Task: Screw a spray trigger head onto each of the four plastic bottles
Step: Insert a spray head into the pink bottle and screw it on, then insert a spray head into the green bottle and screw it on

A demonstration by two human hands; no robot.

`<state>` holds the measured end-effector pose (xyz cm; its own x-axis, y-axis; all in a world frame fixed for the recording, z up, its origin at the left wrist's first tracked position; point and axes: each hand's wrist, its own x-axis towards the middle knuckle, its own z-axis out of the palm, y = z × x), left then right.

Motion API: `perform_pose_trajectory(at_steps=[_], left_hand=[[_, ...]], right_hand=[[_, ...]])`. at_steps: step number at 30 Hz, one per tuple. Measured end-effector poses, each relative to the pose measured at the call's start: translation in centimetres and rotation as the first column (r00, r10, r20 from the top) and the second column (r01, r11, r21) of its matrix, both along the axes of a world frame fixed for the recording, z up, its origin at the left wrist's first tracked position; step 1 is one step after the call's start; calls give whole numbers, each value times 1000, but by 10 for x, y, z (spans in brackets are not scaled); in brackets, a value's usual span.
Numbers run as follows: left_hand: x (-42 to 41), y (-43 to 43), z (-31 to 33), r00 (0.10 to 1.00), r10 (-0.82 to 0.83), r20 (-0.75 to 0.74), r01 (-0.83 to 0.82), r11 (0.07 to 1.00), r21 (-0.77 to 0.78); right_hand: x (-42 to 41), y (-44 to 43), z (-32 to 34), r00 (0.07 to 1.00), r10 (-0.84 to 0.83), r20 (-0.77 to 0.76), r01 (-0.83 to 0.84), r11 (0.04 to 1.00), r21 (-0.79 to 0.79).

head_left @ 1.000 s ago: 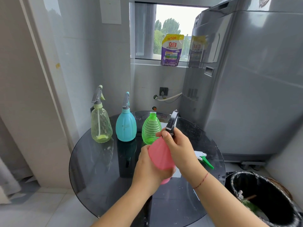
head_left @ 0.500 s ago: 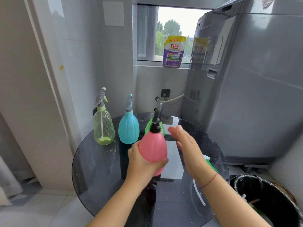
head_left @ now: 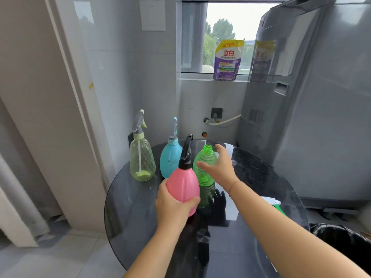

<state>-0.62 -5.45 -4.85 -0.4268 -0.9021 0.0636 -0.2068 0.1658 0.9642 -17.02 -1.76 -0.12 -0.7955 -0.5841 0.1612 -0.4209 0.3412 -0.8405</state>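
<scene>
Left hand (head_left: 172,205) grips pink bottle (head_left: 183,184) (black trigger fitted).

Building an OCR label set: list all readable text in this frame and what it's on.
"立白": red characters on the purple detergent pouch on the window sill.
"150克": top yellow band of the same pouch; the characters before it are unclear.
Smaller lines on the pouch: too small to read.
Yellow sticker on the washing machine: blurred, unreadable.
Bottles: no text visible.

The purple and yellow pouch (head_left: 227,60) on the window sill (head_left: 230,80) reads "立白" in red, with "150克" on its yellow top; the smaller print is too small to read.
</scene>
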Motion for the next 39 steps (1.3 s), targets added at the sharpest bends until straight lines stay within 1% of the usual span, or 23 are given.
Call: perform_pose_trajectory(at_steps=[4,8,15,18,22,30,39], left_hand=[[-5,1,-3,999,6,35,-5,999,-43],[-14,5,-3,995,9,104,0,996,-85],[-47,14,-6,993,-20,113,30,996,-88],[-71,16,-2,993,-12,116,23,995,-95],[-101,13,4,990,32,140,-18,994,-104],[-136,-8,9,967,163,197,-148,985,-87],[-147,-7,9,950,216,225,-208,976,-57]], right_hand=[[-3,-14,-4,999,-23,-43,26,998,51],[-6,-14,-6,999,-25,-22,26,999,45],[-34,27,2,987,-160,-2,159,985,70],[-46,43,2,985,-172,14,170,982,83],[-51,52,-2,988,-153,31,151,986,69],[-54,58,-14,990,-110,84,114,992,-46],[-54,63,-19,995,-54,85,59,997,-50]])
